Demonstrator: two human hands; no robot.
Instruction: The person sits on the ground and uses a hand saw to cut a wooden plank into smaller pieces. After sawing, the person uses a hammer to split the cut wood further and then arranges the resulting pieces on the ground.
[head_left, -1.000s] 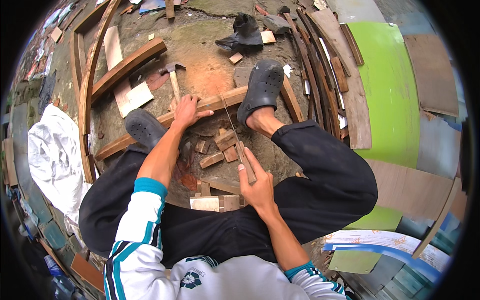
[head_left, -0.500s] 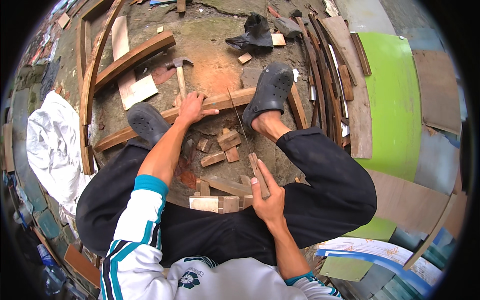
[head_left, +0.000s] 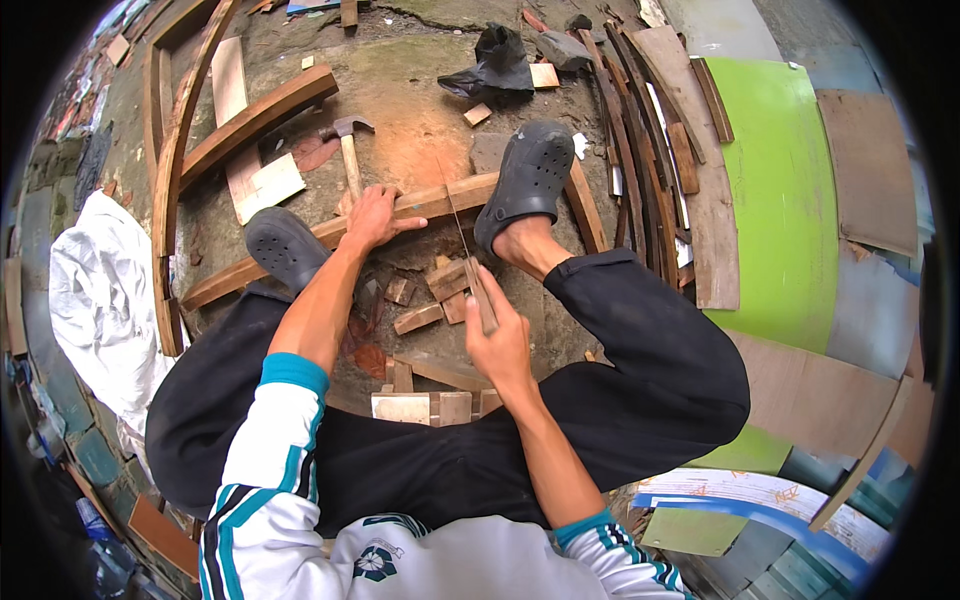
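Observation:
A long wooden beam point(head_left: 415, 206) runs slantwise across the ground ahead of me, under both dark clogs. My left hand point(head_left: 374, 215) grips it from above, fingers bent over the far side and thumb stretched along it. To the right of that hand, the thin blade of a handsaw point(head_left: 458, 228) crosses the beam. My right hand point(head_left: 500, 342) is closed around the saw's wooden handle, near side of the beam. Beyond my left hand lies a hammer point(head_left: 350, 165), its handle end close to the fingers. Short wood offcuts point(head_left: 418, 319) lie below the beam.
More wood pieces point(head_left: 408, 408) sit between my legs. Long strips point(head_left: 640, 150) and a green board point(head_left: 780, 200) lie at the right. A wooden frame point(head_left: 170, 190) and white sack point(head_left: 100, 290) stand left. A black plastic bag point(head_left: 495, 65) lies at the far side.
My right hand has pushed the saw forward, away from me, so the handle is now closer to the beam. The left hand keeps its place on the beam. The view has shifted slightly.

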